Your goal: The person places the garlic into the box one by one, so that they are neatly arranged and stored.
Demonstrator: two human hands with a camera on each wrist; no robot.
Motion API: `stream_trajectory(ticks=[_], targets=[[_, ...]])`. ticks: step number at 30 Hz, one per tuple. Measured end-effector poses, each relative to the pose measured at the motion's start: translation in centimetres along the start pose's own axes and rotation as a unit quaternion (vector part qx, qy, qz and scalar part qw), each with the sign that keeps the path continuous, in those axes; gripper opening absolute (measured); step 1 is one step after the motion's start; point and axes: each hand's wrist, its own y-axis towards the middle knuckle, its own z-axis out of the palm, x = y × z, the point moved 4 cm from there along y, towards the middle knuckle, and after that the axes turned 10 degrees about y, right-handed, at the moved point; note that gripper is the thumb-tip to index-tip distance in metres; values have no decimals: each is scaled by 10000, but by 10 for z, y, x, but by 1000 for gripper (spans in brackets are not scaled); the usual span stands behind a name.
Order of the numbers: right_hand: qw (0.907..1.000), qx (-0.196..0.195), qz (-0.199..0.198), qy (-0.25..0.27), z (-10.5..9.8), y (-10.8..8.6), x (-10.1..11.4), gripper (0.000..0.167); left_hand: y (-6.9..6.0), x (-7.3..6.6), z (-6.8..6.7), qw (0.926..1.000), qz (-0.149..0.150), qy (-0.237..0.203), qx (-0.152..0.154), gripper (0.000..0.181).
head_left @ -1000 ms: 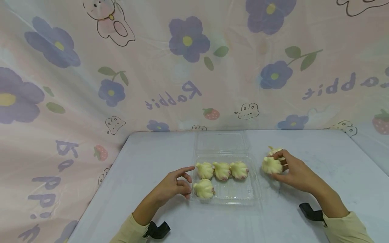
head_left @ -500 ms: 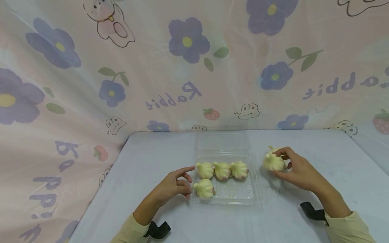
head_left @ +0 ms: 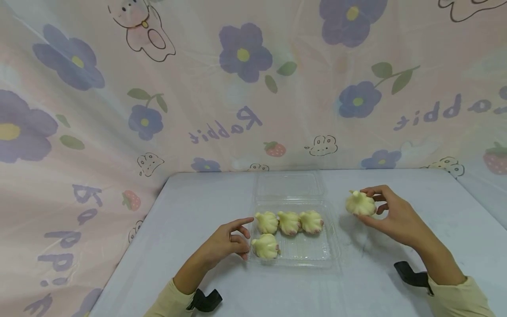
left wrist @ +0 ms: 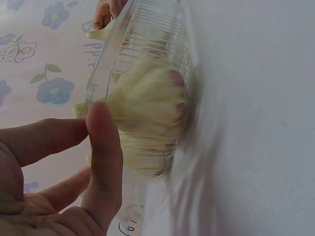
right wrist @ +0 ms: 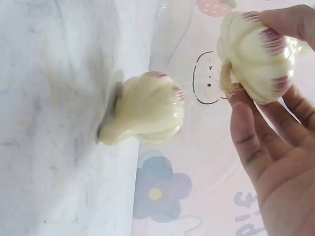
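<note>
My right hand (head_left: 390, 216) pinches a garlic bulb (right wrist: 258, 54) between thumb and fingers, held up off the table on the right. Another garlic bulb (right wrist: 147, 108) lies on the tabletop in the right wrist view; in the head view the held bulb largely hides it. A clear plastic clamshell box (head_left: 305, 253) stands open at the centre, with three garlic bulbs (head_left: 289, 223) in its far row and one bulb (head_left: 266, 246) at near left. Beside the box's left wall, my left hand (head_left: 222, 244) has loosely bent fingers, the tips (left wrist: 101, 115) at the rim.
The box's raised lid (head_left: 289, 185) leans back at the rear. A white table (head_left: 206, 193) carries everything, and a patterned curtain (head_left: 178, 88) hangs behind and to its left. Black wrist mounts (head_left: 207, 300) sit at both cuffs.
My right hand has lifted the garlic bulb off the table and carried it slightly away from me and to the right. The left hand and the box have stayed put.
</note>
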Motion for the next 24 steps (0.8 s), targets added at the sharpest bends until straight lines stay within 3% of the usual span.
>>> stream_trajectory(ticks=[9, 24], targets=[[9995, -207, -201, 86, -5, 0, 2, 49, 0, -2, 1, 10000, 42, 37, 22, 75], [9999, -150, -25, 1, -9, -3, 2, 50, 1, 1, 1, 10000, 18, 50, -12, 75]])
